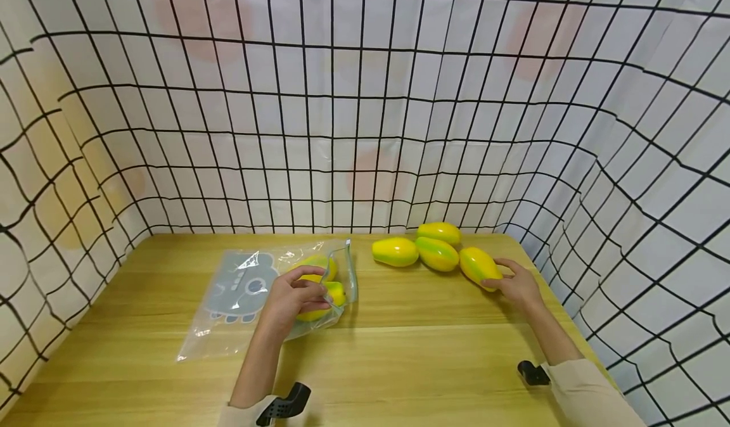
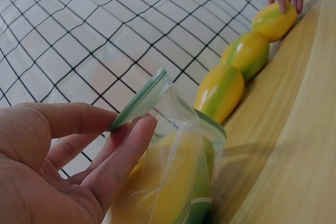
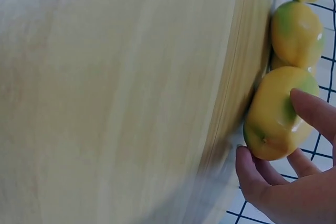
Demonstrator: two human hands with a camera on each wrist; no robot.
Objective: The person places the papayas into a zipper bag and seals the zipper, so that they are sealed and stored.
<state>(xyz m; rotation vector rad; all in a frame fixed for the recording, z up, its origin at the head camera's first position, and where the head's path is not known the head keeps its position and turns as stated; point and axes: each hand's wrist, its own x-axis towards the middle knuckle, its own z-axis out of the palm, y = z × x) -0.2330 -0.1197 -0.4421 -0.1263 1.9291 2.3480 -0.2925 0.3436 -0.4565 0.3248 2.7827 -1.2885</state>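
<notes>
My left hand (image 1: 287,301) pinches the green zip edge of a clear zip bag (image 2: 140,98), holding its mouth partly raised. Inside the bag, near the mouth, lie several yellow-green mangoes (image 2: 170,174), partly covered by the hand in the head view. At the right my right hand (image 1: 520,286) holds a mango (image 1: 476,265) between thumb and fingers. That mango (image 3: 281,111) sits at the end of a cluster of similar ones. Left of it are a mango (image 1: 437,254), another mango (image 1: 395,251) and a mango behind them (image 1: 440,232).
The wooden table (image 1: 410,357) ends at a white wall covering with a black grid (image 1: 371,110), which also rises on both sides. The flat part of the bag bears a grey cartoon print (image 1: 242,284). Black wrist cameras (image 1: 285,404) are strapped at both sleeves.
</notes>
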